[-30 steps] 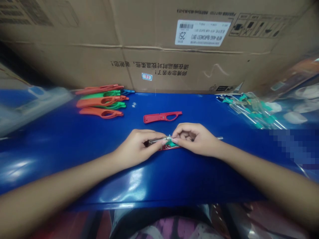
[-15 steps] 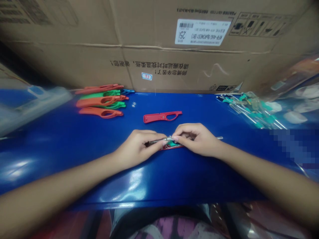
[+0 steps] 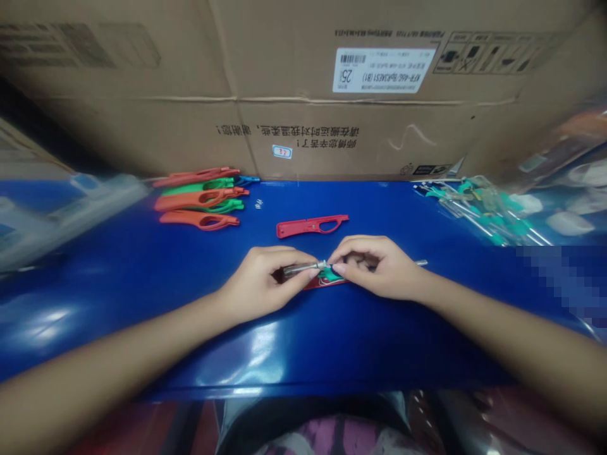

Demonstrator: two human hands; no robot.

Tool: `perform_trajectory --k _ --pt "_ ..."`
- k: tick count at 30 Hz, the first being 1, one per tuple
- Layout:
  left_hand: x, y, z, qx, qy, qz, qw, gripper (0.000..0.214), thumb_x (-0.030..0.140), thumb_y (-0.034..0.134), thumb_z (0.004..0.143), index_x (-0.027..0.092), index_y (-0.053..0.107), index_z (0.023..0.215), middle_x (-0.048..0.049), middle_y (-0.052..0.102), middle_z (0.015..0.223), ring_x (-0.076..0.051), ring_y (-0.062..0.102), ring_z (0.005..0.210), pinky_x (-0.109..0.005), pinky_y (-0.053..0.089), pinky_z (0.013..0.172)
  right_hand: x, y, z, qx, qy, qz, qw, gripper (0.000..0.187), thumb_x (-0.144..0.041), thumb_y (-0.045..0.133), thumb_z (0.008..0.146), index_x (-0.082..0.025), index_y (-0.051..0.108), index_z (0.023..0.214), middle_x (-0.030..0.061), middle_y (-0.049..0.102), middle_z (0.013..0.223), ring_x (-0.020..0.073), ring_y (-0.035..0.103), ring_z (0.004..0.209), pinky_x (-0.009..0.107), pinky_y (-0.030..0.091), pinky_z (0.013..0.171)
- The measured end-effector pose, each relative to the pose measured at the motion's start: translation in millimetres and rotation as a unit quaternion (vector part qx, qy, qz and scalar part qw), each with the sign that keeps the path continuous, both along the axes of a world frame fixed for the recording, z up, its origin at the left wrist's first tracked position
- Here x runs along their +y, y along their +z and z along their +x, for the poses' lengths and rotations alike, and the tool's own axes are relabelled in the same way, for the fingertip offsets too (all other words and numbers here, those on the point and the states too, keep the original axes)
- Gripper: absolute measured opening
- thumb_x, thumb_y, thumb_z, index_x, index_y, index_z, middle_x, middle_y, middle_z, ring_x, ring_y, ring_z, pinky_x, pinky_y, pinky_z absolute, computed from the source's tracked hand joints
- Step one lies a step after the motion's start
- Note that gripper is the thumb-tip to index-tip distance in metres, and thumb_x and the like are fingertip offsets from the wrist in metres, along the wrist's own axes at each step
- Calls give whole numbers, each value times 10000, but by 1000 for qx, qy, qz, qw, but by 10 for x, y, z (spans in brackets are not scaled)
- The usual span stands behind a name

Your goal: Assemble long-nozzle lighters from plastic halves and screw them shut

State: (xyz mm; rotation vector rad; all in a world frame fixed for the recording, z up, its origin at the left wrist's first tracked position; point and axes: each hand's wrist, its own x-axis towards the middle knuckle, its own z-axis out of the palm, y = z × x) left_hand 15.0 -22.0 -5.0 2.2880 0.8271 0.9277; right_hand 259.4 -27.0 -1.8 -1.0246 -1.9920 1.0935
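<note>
Head camera view, looking down at a glossy blue tabletop [image 3: 142, 278].

Two bare forearms reach in from the near edge and meet around the middle of the tabletop. The left hand [image 3: 258, 284] rests on the surface, its thumb and fingers [image 3: 310, 273] pinched together on a thin metal rod [image 3: 303, 267]. The rod lies roughly level, pointing left to right. Its far tip pokes out beyond the right hand [image 3: 379, 268]. The right hand's fingers are curled and pressed together on a small green piece [image 3: 332, 273] that sits at the rod, where the two hands almost touch. Just under the hands, a red handle shell [image 3: 327, 283] lies flat on the tabletop, mostly hidden.

A second red handle shell [image 3: 312, 225] lies alone just beyond the hands, towards the far edge. At the far left corner there is a loose pile of orange and green handle shells [image 3: 202, 196]. Near the far right corner lies a heap of metal blades with teal parts [image 3: 478, 205], blurred. A large cardboard box [image 3: 190, 114] stands along the far edge, bearing a white label [image 3: 382, 69] and upside-down print.
</note>
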Motion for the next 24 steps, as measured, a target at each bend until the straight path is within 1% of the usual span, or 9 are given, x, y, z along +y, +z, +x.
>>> perform_trajectory --k 4,11,16,20,24 --pt "7 -14 -7 2 -11 -8 1000 163 261 667 948 170 782 1018 -63 796 926 -150 726 762 -223 543 666 9 -20 -1 -1 4 6 1000 171 -325 712 882 -161 743 917 23 653 801 57 469 532 197 349 458" --pt "9 -52 -7 5 -25 -25 999 161 249 674 949 185 782 1050 -39 792 925 -121 710 745 -201 514 643 20 -42 -12 -8 5 23 1000 176 -319 697 901 -153 754 893 37 679 797 71 483 549 212 345 471" --pt "16 -57 -1 0 -19 -33 999 161 250 676 949 188 783 1052 -40 797 955 -131 726 787 -204 531 679 17 -46 -24 2 5 24 1000 156 -303 704 895 -155 746 875 20 657 778 61 450 531 212 332 464" --pt "8 -44 5 5 -33 -43 999 162 243 666 955 191 785 1051 -41 797 944 -127 719 767 -199 520 655 12 -42 -33 5 16 40 999 152 -300 712 893 -155 744 862 14 658 769 56 425 520 216 328 470" --pt "-6 -47 3 8 -41 -47 998 168 228 665 954 191 784 1067 -39 798 950 -121 718 771 -193 512 651 14 -43 -21 -7 27 53 998 156 -289 695 915 -152 749 862 27 684 778 65 469 546 210 340 486"
